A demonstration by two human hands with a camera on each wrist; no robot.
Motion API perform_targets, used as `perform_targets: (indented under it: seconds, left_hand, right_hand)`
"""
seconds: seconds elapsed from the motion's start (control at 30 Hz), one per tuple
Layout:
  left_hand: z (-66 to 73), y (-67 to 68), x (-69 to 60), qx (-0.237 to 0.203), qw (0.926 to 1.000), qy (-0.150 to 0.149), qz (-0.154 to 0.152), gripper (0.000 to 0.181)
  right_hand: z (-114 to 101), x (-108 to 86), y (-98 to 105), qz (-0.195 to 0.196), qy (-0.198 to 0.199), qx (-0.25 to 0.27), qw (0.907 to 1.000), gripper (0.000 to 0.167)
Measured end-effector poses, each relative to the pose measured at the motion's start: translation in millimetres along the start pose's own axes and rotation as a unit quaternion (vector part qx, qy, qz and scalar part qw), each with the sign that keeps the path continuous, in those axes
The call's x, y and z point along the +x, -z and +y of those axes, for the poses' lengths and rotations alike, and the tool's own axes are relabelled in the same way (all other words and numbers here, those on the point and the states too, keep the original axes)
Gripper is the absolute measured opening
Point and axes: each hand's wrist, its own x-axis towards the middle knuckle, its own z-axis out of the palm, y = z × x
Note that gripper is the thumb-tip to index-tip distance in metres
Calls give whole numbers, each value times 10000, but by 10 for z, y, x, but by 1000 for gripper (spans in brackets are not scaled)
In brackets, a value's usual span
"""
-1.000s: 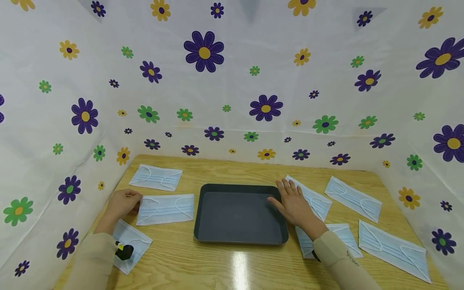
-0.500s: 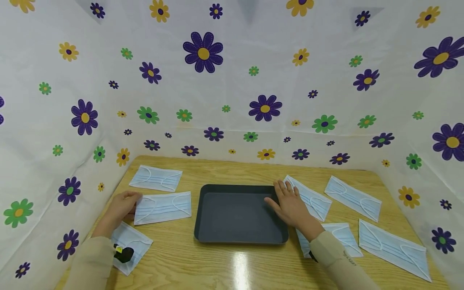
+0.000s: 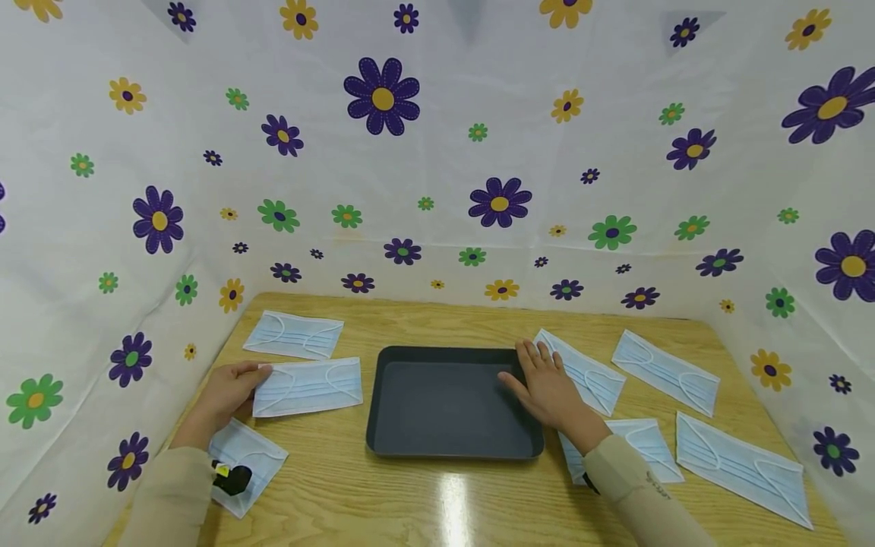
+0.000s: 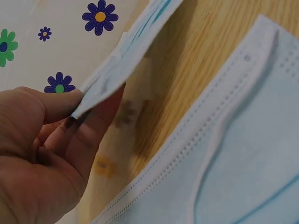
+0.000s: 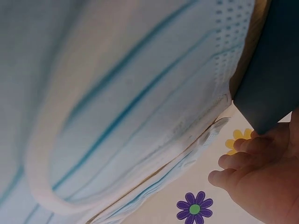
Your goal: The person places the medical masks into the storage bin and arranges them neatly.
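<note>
My left hand [image 3: 229, 395] pinches the left end of a light blue face mask [image 3: 311, 387] between thumb and fingers. In the left wrist view that mask [image 4: 126, 60] is lifted at an angle off the wood, its pinched edge between thumb and fingertips. Under my left wrist lies another mask [image 3: 263, 452], partly covered by the sleeve. Over the right rim of a dark grey tray [image 3: 447, 457], my right hand [image 3: 554, 391] lies with fingers spread and straight. Right beside that hand is a mask [image 3: 595, 380]; one more mask [image 3: 645, 444] is partly under the forearm.
A mask [image 3: 294, 334] lies at the far left of the wooden table [image 3: 383, 501]. At the right lie a mask [image 3: 666, 372] and a nearer mask [image 3: 741, 467]. A flower-printed cloth [image 3: 437, 152] encloses the back and sides.
My left hand has taken the mask slightly left and raised it a little off the table. The right hand has shifted slightly left along the tray's rim.
</note>
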Motion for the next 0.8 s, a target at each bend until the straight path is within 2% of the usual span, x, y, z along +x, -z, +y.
perform_targets:
  seconds: [0.27,0.53,0.67,0.8]
  left_hand:
    - [9,31,6,-784,9966,-208,-170,75]
    - [65,49,-17,-1233,9920,-145,-219,74]
    - [135,47,-33,-1578,9869,-210,-245,75]
    - [217,21,-47,-2033,9783,-269,-300,77]
  right_hand:
    - [29,8,-23,-49,-42,46,10000,82]
    - [30,13,-32,-33,-25,59,10000,82]
    - [29,5,-29,-27,-37,58,10000,82]
    - [25,1,-28,-19,-24,66,10000,82]
